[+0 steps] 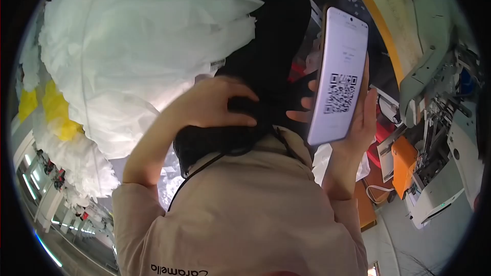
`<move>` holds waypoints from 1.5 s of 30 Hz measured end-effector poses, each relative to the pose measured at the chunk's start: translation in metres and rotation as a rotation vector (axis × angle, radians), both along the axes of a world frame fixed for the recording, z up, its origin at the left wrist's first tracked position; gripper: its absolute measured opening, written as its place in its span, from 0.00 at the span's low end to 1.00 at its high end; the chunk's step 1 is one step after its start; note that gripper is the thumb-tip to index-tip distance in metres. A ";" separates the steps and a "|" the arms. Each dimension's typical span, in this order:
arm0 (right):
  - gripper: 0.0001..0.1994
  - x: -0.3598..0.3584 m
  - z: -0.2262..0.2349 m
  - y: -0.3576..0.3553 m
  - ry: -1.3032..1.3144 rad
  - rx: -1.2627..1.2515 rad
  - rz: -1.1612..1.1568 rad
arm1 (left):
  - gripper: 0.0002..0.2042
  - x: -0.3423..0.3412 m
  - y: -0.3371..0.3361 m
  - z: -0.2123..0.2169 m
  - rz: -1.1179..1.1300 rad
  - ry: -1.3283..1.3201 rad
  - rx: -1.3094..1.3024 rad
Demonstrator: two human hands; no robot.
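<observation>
A smartphone (340, 79) rests in my right hand (360, 122), screen up and tilted, with fingertips showing past its left edge. Its lit white screen carries a square black code. My left hand (220, 102) hovers over or lies on my lap, thumb and fingers apart in a loose curve with nothing visible between them. Black fabric (266, 66) covers my legs beyond that hand. Just below it is a black pouch or bag (204, 145) with a thin cord, against my beige top (250, 199).
Large heaps of white fabric (138, 36) fill the left side, with yellow pieces (59, 112) among them. To the right stands a sewing machine (434, 87) with an orange part (404, 166), beside a yellow-edged table (376, 5). Red material (381, 138) lies behind my right hand.
</observation>
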State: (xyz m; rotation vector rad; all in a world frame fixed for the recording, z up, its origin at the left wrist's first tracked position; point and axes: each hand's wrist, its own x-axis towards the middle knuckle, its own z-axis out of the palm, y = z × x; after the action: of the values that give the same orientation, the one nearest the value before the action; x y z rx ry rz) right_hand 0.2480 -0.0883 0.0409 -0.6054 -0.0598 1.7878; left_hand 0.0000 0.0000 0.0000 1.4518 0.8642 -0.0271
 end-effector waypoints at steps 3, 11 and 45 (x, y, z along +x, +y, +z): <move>0.33 0.002 -0.007 0.005 -0.089 0.156 -0.002 | 0.19 -0.010 -0.006 0.012 -0.219 0.028 0.234; 0.31 -0.030 0.004 0.039 0.293 0.379 0.044 | 0.16 -0.105 -0.065 0.036 0.293 0.390 -0.262; 0.34 0.020 0.009 0.080 0.151 0.048 -0.214 | 0.18 0.086 0.091 0.301 -0.336 -1.894 0.096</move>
State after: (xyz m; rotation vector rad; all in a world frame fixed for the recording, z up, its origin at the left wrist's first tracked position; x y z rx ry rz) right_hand 0.2678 -0.0079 0.0499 -0.4246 0.0628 1.6144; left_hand 0.0858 0.0914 0.3014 1.0379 -0.9253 0.9782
